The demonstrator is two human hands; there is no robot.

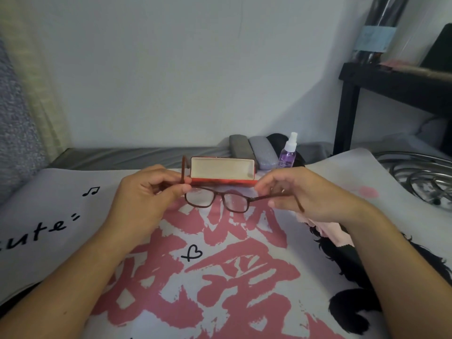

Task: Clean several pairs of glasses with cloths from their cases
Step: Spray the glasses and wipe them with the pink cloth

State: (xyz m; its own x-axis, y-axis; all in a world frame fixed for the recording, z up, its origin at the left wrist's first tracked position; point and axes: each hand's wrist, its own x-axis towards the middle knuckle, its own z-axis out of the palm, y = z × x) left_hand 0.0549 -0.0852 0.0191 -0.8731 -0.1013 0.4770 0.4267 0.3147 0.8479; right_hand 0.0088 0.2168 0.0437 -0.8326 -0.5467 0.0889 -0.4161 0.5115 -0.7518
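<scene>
Brown-framed glasses (217,200) are held in the air above a printed cloth (210,277), just in front of an open case. The left hand (144,192) is curled, thumb and fingers pinching the frame at its left hinge; the temple on that side is seen standing upright. The right hand (300,192) is curled round the other temple, which is gripped near the hinge and is seen passing out below the fingers.

The open case (221,171) is set on the cloth just behind the glasses: red outside, cream lining inside. Nothing can be made out in the lined half that faces the camera; the lower half is hidden by the hands and frame, so its contents cannot be told.

Behind it, two closed cases are noted side by side, one dark grey (241,146), one lighter grey (264,152). Their contents are not shown. A dark object (276,140) behind them cannot be identified.

A clear spray bottle (288,155) with a white nozzle is stood upright just right of the grey cases; purple liquid is seen in it.

A black table (391,81) is noted at far right.
</scene>
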